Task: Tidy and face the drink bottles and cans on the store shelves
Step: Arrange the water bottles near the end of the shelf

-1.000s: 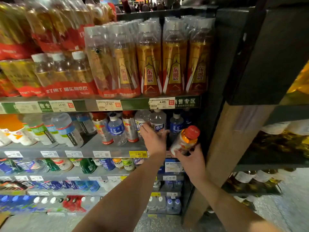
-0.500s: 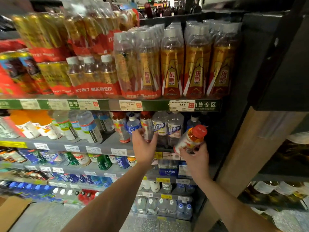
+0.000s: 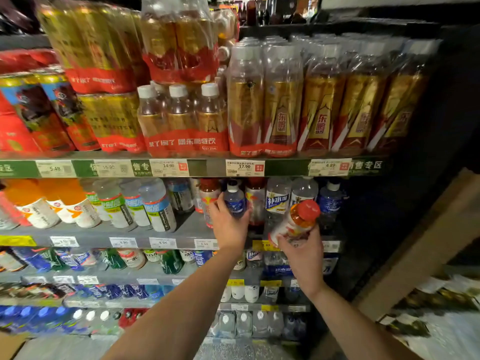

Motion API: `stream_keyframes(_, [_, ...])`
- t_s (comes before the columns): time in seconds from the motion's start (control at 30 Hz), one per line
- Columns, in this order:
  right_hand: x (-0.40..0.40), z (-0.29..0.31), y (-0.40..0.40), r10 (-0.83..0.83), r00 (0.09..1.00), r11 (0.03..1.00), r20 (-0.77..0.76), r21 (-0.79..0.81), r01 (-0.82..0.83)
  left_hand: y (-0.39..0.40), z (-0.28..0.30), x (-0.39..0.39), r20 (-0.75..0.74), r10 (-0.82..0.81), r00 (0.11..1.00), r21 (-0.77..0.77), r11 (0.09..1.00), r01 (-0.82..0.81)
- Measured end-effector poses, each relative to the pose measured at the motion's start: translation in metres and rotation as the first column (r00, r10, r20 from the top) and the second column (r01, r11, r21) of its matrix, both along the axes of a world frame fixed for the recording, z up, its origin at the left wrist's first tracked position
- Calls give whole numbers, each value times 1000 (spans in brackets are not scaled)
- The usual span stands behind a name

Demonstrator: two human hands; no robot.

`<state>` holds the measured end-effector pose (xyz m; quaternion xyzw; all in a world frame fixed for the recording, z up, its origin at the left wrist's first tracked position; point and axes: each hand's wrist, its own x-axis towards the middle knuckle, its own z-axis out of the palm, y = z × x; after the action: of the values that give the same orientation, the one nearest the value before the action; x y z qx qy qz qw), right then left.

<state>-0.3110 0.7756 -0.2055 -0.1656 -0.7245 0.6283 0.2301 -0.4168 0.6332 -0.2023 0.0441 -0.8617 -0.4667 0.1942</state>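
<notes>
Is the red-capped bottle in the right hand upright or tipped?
Tipped. The bottle leans with its red cap up and to the right, held off the shelf by the right hand.

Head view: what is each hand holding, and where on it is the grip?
Right hand holds a tilted red-capped orange bottle by its lower body. Left hand is closed around the small blue-labelled bottle on the shelf, at its lower body.
</notes>
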Motion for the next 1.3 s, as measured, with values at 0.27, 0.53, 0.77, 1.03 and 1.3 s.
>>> stream_keyframes(0.27, [-4, -11, -17, -119, 993, 991, 1, -57, 119, 3, 4, -6, -14, 41, 999, -8, 999, -41])
stream_keyframes(0.53, [-7, -8, -3, -44, 999, 998, -18, -46, 43, 12, 7, 1, 46, 86, 995, 102, 991, -90])
stream_keyframes(0.77, [-18, -11, 3, 29, 999, 1000, -15, -11, -29, 8, 11, 1, 73, 60, 996, 170, 983, -72])
stream_keyframes(1.03, [-35, -14, -16, 98, 994, 994, 55, 49, -100, -29, 19, 25, -4, 33, 999, 358, 933, -29])
stream_keyframes(1.3, [-74, -6, -73, 98, 984, 968, 151, 214, -129, -92, 18, 20, -39, 36, 999, 399, 917, -18])
